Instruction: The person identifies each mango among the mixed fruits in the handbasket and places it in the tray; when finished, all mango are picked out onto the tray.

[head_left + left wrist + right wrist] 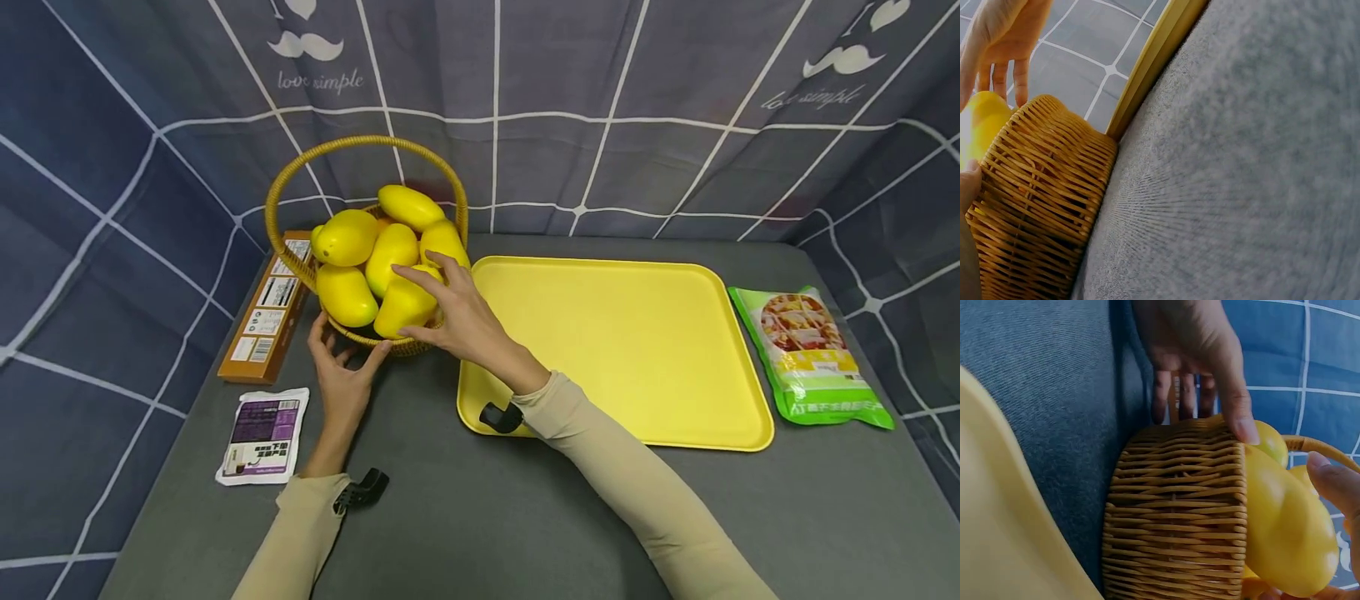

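Observation:
A wicker basket (408,347) with a tall arched handle holds several yellow mangoes, heaped up to its rim. At its front left, my left hand (341,387) holds the side, the thumb on the rim as the right wrist view shows. My right hand (468,321) reaches over the front right rim. Its thumb and fingers span the front mango (405,304), which lies in the basket against the rim; this mango (1288,525) bulges over the edge in the right wrist view. The basket's wall (1041,200) fills the left part of the left wrist view.
A yellow tray (615,350) lies right of the basket, under my right forearm. Beyond it is a green food packet (817,358). To the left are a brown box (266,321) and a white-and-purple pouch (264,437). A checked grey-blue curtain (555,167) hangs around the table.

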Tool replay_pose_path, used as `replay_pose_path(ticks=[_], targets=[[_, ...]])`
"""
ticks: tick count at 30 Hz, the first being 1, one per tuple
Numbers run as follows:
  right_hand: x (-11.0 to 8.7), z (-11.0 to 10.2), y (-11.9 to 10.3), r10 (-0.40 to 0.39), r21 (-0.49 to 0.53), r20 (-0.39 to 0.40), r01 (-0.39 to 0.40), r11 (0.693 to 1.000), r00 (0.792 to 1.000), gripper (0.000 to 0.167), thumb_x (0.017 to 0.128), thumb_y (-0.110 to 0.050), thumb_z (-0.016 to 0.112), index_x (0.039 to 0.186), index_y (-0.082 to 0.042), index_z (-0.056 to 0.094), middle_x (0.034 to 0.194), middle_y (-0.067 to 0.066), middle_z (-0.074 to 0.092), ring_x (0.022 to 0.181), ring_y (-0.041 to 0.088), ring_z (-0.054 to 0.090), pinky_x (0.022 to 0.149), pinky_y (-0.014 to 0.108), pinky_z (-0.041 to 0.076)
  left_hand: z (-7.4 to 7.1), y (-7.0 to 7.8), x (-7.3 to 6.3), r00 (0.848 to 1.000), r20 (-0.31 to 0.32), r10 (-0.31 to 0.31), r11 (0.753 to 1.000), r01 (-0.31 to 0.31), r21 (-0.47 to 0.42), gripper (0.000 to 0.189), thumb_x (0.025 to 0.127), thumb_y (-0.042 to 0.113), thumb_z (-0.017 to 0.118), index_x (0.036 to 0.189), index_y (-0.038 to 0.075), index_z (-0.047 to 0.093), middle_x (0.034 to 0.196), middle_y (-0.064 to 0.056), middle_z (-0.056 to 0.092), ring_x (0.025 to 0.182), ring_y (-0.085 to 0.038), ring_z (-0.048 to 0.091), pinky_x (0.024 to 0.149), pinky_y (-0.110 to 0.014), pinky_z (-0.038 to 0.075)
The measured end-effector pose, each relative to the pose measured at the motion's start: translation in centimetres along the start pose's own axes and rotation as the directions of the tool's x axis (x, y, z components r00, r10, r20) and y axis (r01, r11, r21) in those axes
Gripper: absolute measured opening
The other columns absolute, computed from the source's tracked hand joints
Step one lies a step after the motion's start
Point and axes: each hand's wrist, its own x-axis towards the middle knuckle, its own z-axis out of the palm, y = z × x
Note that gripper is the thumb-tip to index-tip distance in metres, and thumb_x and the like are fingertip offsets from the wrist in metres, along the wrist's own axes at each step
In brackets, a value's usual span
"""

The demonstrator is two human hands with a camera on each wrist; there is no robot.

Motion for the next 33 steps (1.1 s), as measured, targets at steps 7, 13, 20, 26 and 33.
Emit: replay_pose_path(ticks=[7, 13, 20, 26, 33], targets=[[0.1, 0.5, 0.5, -0.021, -0.054, -0.005, 0.021, 0.998, 1.0, 0.065, 0.08, -0.038, 0.081, 0.137, -0.024, 0.054, 0.145, 0.017, 0.036, 0.133, 0.03, 0.035, 0.107, 0.041, 0.039, 0.3, 0.0, 0.1, 1.0, 0.009, 0.003, 1.0, -0.003, 0.001, 0.091, 0.08, 0.0, 0.076, 0.151, -0.001, 0.019, 0.152, -0.019, 0.026, 0.135, -0.031, 0.036, 0.101, -0.058, 0.036], [0.4, 0.7, 0.9, -0.061, -0.085, -0.035, 0.058, 0.995, 0.997, 0.063, 0.078, -0.037, 0.083, 0.133, -0.022, 0.055, 0.133, 0.014, 0.042, 0.12, 0.028, 0.041, 0.099, 0.038, 0.04, 0.4, 0.1, 0.1, 1.0, 0.013, -0.001, 1.0, 0.0, 0.01, 0.09, 0.081, 0.003, 0.077, 0.151, 0.001, 0.02, 0.152, -0.015, 0.027, 0.136, -0.03, 0.036, 0.101, -0.057, 0.037], [0.8, 1.0, 1.0, -0.069, -0.081, -0.026, 0.066, 0.994, 0.997, 0.064, 0.075, -0.04, 0.084, 0.13, -0.021, 0.058, 0.127, 0.012, 0.045, 0.112, 0.028, 0.043, 0.094, 0.036, 0.04, 0.1, -0.1, -0.1, 1.0, -0.001, -0.028, 0.999, 0.028, 0.021, 0.089, 0.082, 0.003, 0.076, 0.152, 0.002, 0.02, 0.151, -0.017, 0.028, 0.134, -0.029, 0.036, 0.101, -0.054, 0.037], [0.7, 0.9, 1.0, -0.066, -0.064, -0.03, 0.064, 0.996, 0.997, 0.062, 0.075, -0.04, 0.084, 0.128, -0.02, 0.059, 0.124, 0.012, 0.046, 0.11, 0.027, 0.043, 0.091, 0.035, 0.04, 0.0, -0.1, -0.4, 0.999, 0.007, -0.033, 0.999, 0.033, 0.025, 0.09, 0.082, 0.004, 0.076, 0.152, 0.001, 0.019, 0.153, -0.017, 0.026, 0.136, -0.03, 0.035, 0.102, -0.055, 0.036], [0.7, 0.4, 1.5, -0.095, -0.034, -0.067, 0.093, 0.995, 0.993, 0.057, 0.077, -0.035, 0.083, 0.126, -0.018, 0.06, 0.119, 0.011, 0.047, 0.107, 0.027, 0.044, 0.089, 0.034, 0.041, 0.2, -0.1, -0.3, 1.0, 0.005, -0.021, 1.0, 0.021, 0.02, 0.089, 0.082, 0.002, 0.076, 0.152, 0.001, 0.019, 0.153, -0.016, 0.027, 0.136, -0.028, 0.036, 0.101, -0.055, 0.036]])
